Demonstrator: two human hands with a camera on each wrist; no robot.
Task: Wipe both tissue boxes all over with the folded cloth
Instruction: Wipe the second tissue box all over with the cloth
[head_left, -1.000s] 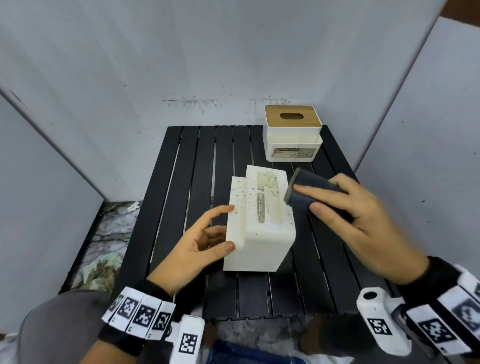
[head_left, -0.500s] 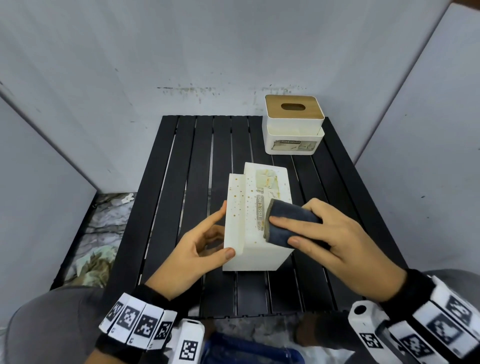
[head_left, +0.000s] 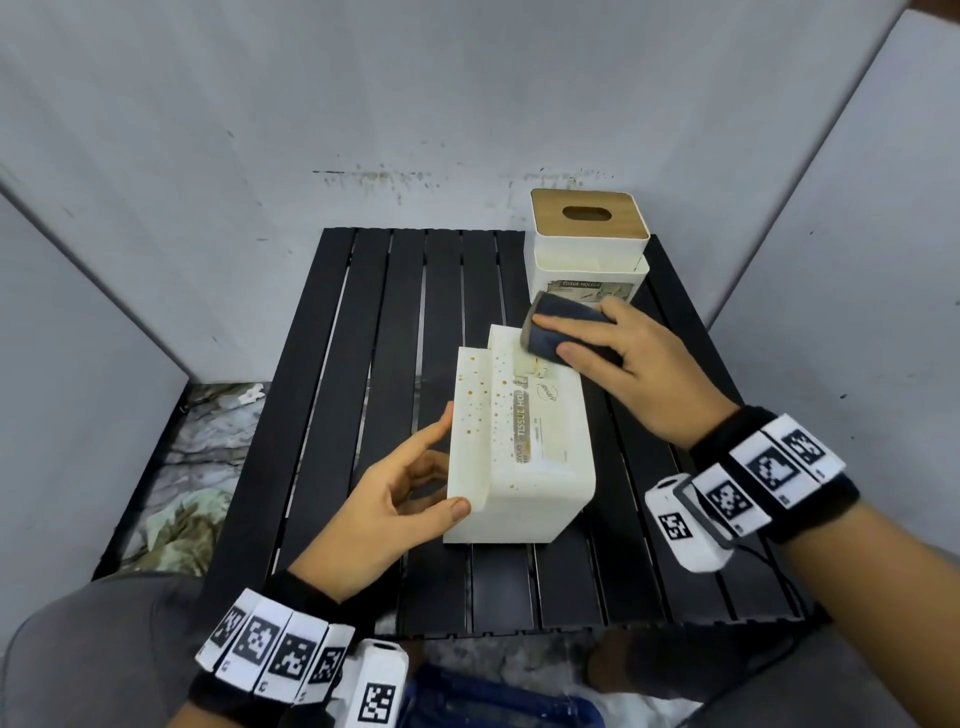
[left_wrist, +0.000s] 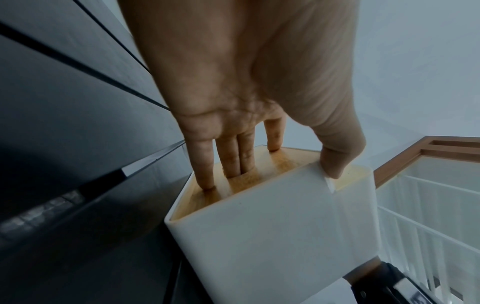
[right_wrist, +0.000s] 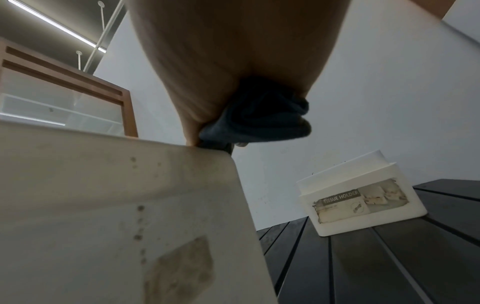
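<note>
Near tissue box (head_left: 519, 447) on its side, frame centre, braced by left hand (head_left: 387, 506) gripping its end; right hand (head_left: 631, 364) clutches folded cloth (head_left: 558, 332) at far edge: drag flat, firm, overlapping passes.

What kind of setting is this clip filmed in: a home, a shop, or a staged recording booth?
Most likely a staged recording booth: plain grey panels wall in a small black slatted table, and both wrists wear marker-tag bands. Only two tissue boxes and a cloth are set out.
</note>
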